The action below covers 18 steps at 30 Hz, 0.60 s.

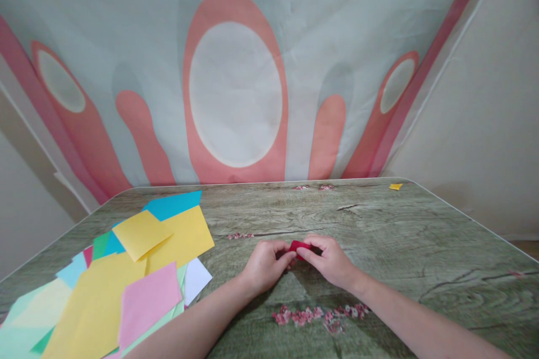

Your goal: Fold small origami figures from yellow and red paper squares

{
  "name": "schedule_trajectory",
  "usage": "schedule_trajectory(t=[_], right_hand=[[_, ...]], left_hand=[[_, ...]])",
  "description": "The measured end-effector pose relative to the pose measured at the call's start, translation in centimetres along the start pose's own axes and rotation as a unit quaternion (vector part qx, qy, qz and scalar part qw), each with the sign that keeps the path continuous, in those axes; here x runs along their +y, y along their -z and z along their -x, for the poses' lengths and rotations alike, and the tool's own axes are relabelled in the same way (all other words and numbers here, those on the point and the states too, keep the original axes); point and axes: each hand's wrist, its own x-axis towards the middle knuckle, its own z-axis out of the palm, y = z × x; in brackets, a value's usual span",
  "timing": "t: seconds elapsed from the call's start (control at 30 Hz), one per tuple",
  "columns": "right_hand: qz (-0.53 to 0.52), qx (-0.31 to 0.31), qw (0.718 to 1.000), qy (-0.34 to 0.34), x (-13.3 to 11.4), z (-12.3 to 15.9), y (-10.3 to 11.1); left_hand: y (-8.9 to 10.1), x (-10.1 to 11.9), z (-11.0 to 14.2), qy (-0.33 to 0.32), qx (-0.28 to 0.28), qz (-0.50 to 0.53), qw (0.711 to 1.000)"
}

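A small piece of red folded paper (300,247) is held just above the table, near its middle. My left hand (269,262) pinches its left end between thumb and fingers. On the other end, my right hand (326,258) is closed, with its thumb pressed along the near side. Fingers cover much of the paper, so its full folded shape is hidden. Sheets of coloured paper lie to the left of my left forearm, among them a pink sheet (149,303) and a yellow sheet (92,303).
The wood-patterned table (404,247) carries printed pink flowers. A blue sheet (174,205) lies at the back of the loose paper pile, and a white sheet (197,280) at its right. A small yellow folded piece (396,186) rests by the far right corner. Behind stands a patterned backdrop (303,39).
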Motion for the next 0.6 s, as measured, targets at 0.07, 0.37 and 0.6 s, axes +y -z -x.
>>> schedule_trajectory(t=[0.07, 0.37, 0.6], right_hand=[[-0.005, 0.004, 1.000, 0.004, -0.04, 0.01, -0.02], [-0.024, 0.004, 0.999, 0.030, -0.82, 0.05, 0.44], [-0.057, -0.014, 0.997, -0.049, 0.12, -0.18, 0.33]], left_hand=[[-0.05, -0.08, 0.06, 0.014, -0.015, 0.017, 1.000], [-0.36, 0.34, 0.24, 0.043, -0.050, 0.080, 0.995], [-0.17, 0.13, -0.33, 0.081, -0.021, 0.209, 0.974]])
